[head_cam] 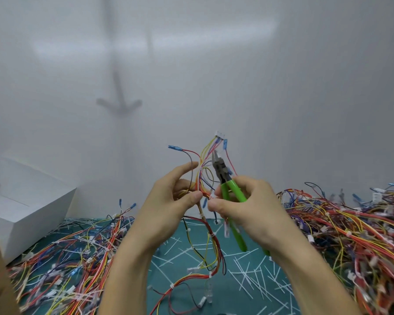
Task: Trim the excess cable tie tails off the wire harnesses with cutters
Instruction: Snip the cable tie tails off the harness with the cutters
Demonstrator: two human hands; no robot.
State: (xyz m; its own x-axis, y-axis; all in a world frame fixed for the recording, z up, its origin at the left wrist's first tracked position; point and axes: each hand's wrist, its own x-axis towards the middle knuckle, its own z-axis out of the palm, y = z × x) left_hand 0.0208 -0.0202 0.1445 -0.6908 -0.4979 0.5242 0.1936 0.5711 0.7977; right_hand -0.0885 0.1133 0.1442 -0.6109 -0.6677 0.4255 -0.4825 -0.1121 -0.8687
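Head view: your left hand (166, 201) pinches multicoloured wire harness with blue terminals (201, 176), raised above teal mat (228, 296). Your right hand (248, 208) grips green-handled steel cutters (232, 189), blades up, just beside harness. Two tangled heaps flank you: left heap (77, 258), right heap (350, 235). One white cardboard box (21, 201) far left. Open mat between heaps, strewn with white cut tie tails (248, 272), too many to count.

Soft, even light fills the scene, bright but flat. A pale band of glare (155, 39) lies across the white wall (305, 87), with a faint arrow-shaped shadow (120, 103) beneath it. The wide-angle lens bends the frame's edges (the white box (27, 201) at left leans noticeably). The lower handles of the green cutters (233, 192) smear with motion blur, and the wire piles (350, 223) toward the borders look soft.
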